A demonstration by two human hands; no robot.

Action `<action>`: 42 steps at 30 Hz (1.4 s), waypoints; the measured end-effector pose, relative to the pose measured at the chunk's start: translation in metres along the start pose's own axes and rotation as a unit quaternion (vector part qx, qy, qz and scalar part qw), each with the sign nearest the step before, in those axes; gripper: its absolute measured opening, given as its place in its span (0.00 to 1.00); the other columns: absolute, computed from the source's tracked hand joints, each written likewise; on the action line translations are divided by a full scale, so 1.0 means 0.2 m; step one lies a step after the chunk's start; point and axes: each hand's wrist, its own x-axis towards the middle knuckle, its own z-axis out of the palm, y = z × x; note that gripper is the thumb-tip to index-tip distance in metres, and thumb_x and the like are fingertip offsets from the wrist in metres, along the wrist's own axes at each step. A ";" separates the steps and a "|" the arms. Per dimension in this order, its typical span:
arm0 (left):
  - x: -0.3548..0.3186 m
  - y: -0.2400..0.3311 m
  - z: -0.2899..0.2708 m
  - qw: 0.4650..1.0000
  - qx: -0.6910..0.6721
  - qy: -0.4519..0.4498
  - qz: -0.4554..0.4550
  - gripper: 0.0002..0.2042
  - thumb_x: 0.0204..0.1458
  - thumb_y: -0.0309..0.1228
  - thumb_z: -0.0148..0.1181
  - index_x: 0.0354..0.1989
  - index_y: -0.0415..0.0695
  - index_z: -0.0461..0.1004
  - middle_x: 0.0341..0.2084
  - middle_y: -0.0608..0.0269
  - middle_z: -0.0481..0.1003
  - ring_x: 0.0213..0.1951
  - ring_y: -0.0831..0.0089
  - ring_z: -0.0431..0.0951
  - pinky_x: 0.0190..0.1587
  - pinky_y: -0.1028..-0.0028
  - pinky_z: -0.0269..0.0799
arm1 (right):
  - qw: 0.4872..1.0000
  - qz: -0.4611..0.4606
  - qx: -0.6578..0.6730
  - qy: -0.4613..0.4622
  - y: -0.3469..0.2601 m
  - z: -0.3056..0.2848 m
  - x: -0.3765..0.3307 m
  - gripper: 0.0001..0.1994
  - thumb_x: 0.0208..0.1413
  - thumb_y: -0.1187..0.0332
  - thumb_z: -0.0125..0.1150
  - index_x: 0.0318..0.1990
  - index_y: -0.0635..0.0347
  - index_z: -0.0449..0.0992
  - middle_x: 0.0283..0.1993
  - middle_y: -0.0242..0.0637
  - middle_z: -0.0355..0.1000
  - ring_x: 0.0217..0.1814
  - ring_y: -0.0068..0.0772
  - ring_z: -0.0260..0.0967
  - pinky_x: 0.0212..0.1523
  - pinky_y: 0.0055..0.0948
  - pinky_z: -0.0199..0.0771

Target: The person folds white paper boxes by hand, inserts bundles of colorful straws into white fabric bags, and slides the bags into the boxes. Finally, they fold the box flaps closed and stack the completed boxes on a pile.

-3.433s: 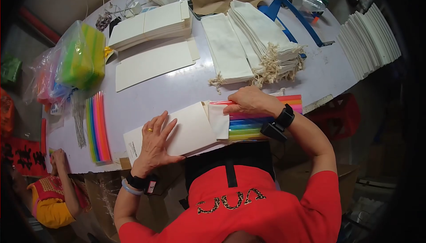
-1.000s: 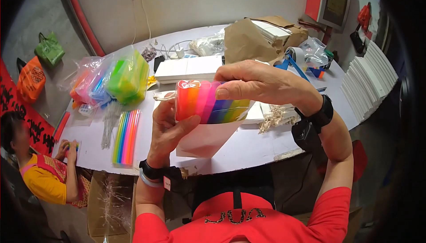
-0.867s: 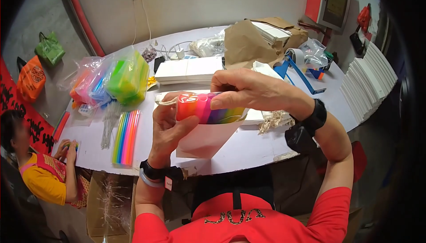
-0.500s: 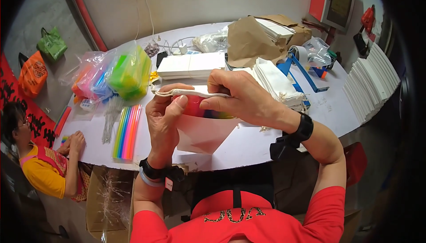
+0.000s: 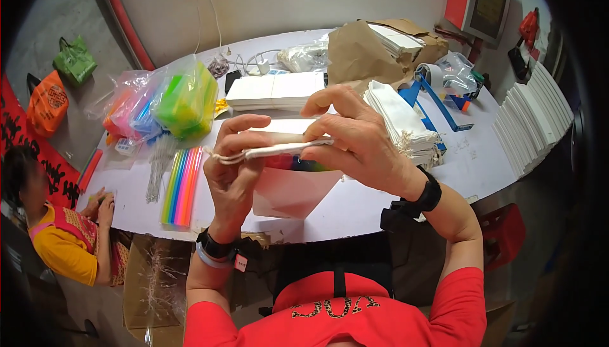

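Between my two hands a white cloth drawstring pouch (image 5: 285, 148) is stretched level above the table. My left hand (image 5: 233, 166) grips its left end, where the beige cord hangs out. My right hand (image 5: 361, 147) pinches the right end between thumb and forefinger, other fingers raised. Just below the pouch, a white box or folded card (image 5: 295, 191) slants down near the table's front edge. Bright red, blue and green things (image 5: 304, 164) show at its top; the pouch and my fingers partly hide them.
Coloured straws (image 5: 182, 188) and thin metal brushes (image 5: 157, 172) lie to the left, before bagged coloured tubes (image 5: 184, 103). Behind my hands sit white boxes (image 5: 276, 91); to the right, stacked white pouches (image 5: 399, 118) and a blue tape dispenser (image 5: 447, 109). A co-worker (image 5: 70, 239) sits far left.
My right hand's fingers have spread and lifted, its grip still at the pouch's right end. The pouch has come slightly nearer to me and my left fingers have shifted along it.
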 end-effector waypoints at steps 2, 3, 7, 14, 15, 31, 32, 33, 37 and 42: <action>0.00 -0.01 -0.03 0.997 0.064 -0.036 -0.004 0.04 0.53 0.24 0.59 0.35 0.40 0.75 0.47 0.52 0.71 0.42 0.77 0.72 0.44 0.77 0.68 | 1.000 0.003 0.000 -0.005 0.01 -0.01 -0.02 0.08 0.46 0.68 0.67 0.28 0.59 0.73 0.40 0.39 0.68 0.41 0.41 0.67 0.35 0.29 0.70; -0.01 -0.01 -0.05 0.997 0.065 -0.034 -0.006 0.04 0.53 0.24 0.59 0.35 0.40 0.75 0.47 0.52 0.71 0.42 0.77 0.72 0.44 0.77 0.68 | 1.000 0.004 0.004 -0.009 0.00 -0.01 -0.02 0.08 0.46 0.68 0.67 0.28 0.60 0.74 0.41 0.40 0.68 0.42 0.41 0.67 0.35 0.30 0.71; -0.01 -0.05 -0.11 0.995 0.072 -0.029 0.064 0.02 0.51 0.24 0.59 0.32 0.40 0.75 0.46 0.54 0.70 0.39 0.77 0.70 0.41 0.79 0.66 | 0.996 -0.040 -0.076 -0.013 -0.09 -0.02 0.01 0.08 0.47 0.67 0.66 0.28 0.60 0.74 0.41 0.39 0.68 0.42 0.41 0.67 0.35 0.31 0.71; -0.01 0.02 -0.03 0.994 0.076 0.062 -0.043 0.04 0.47 0.23 0.62 0.31 0.41 0.74 0.39 0.59 0.70 0.39 0.73 0.70 0.38 0.72 0.66 | 0.990 0.026 -0.096 -0.103 -0.07 0.03 -0.01 0.10 0.49 0.66 0.64 0.26 0.61 0.71 0.35 0.35 0.68 0.34 0.38 0.67 0.31 0.34 0.69; 0.00 0.04 -0.03 0.994 0.077 0.063 -0.043 0.04 0.47 0.23 0.62 0.31 0.41 0.74 0.39 0.59 0.70 0.39 0.73 0.70 0.38 0.72 0.66 | 0.988 0.048 -0.081 -0.124 -0.07 0.02 -0.01 0.10 0.50 0.66 0.64 0.25 0.62 0.71 0.33 0.35 0.67 0.32 0.38 0.66 0.30 0.34 0.69; 0.09 0.10 -0.22 0.805 0.481 -0.198 0.285 0.18 0.38 0.29 0.70 0.42 0.51 0.78 0.32 0.67 0.71 0.35 0.67 0.70 0.41 0.66 0.67 | 0.936 0.248 0.219 -0.122 0.02 0.05 -0.02 0.19 0.51 0.73 0.66 0.48 0.62 0.65 0.36 0.36 0.72 0.34 0.23 0.69 0.36 0.22 0.71; 0.09 0.10 -0.23 0.793 0.502 -0.201 0.281 0.18 0.38 0.30 0.70 0.42 0.52 0.78 0.31 0.68 0.70 0.35 0.67 0.70 0.41 0.66 0.66 | 0.925 0.262 0.248 -0.118 0.03 0.04 -0.02 0.22 0.52 0.73 0.66 0.51 0.62 0.63 0.38 0.37 0.72 0.36 0.22 0.69 0.37 0.22 0.71; 0.09 0.11 -0.24 0.779 0.524 -0.203 0.277 0.19 0.38 0.32 0.71 0.42 0.53 0.78 0.30 0.68 0.70 0.35 0.68 0.70 0.41 0.66 0.66 | 0.925 0.261 0.248 -0.118 0.05 0.05 -0.05 0.22 0.52 0.73 0.66 0.51 0.62 0.63 0.38 0.37 0.72 0.36 0.22 0.69 0.37 0.22 0.71; 0.09 0.06 -0.29 0.770 0.543 -0.188 0.276 0.21 0.36 0.35 0.72 0.43 0.55 0.78 0.29 0.69 0.68 0.36 0.68 0.70 0.40 0.66 0.64 | 0.816 0.294 0.495 0.048 0.17 0.10 -0.28 0.22 0.51 0.75 0.65 0.53 0.61 0.64 0.40 0.36 0.71 0.38 0.22 0.69 0.38 0.22 0.71; 0.07 0.04 -0.37 0.779 0.550 -0.167 0.251 0.22 0.36 0.35 0.72 0.44 0.54 0.78 0.29 0.68 0.69 0.37 0.67 0.70 0.41 0.66 0.64 | 0.909 0.224 0.352 0.002 0.09 0.28 -0.27 0.19 0.49 0.78 0.66 0.49 0.61 0.69 0.39 0.36 0.71 0.35 0.22 0.69 0.34 0.22 0.71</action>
